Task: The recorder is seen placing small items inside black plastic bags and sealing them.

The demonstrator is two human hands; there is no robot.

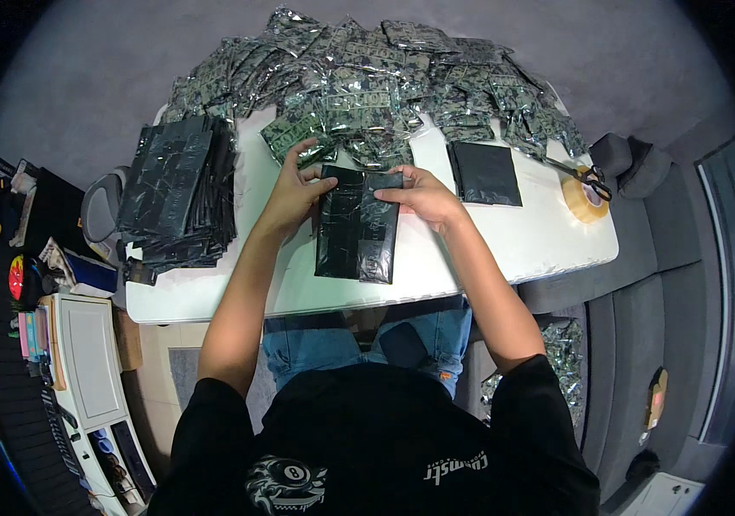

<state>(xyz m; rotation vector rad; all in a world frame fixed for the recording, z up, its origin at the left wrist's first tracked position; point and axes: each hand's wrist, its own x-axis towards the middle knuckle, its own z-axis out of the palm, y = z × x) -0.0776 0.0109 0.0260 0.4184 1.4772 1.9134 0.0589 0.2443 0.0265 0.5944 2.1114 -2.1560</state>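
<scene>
Between my hands is a flat black plastic packet [358,226] with clear tape across it, lying at the front middle of the white table [432,258]. My left hand [301,187] pinches its upper left corner, thumb on top. At the upper right corner, my right hand [420,197] grips the edge, thumb on top as well. Just beyond my hands lie clear-wrapped camouflage-pattern packages [361,97] bearing printed letters. On the left stands a tall stack of taped black packets [170,180]. A smaller flat pile of black plastic bags [486,173] rests to the right of my right hand.
A roll of clear tape [583,198] lies near the table's right end, with black-handled scissors [590,179] against it. More wrapped camouflage packages [564,361] are below the table on the right, beside a grey sofa [638,322]. A white cabinet [90,361] stands at the lower left.
</scene>
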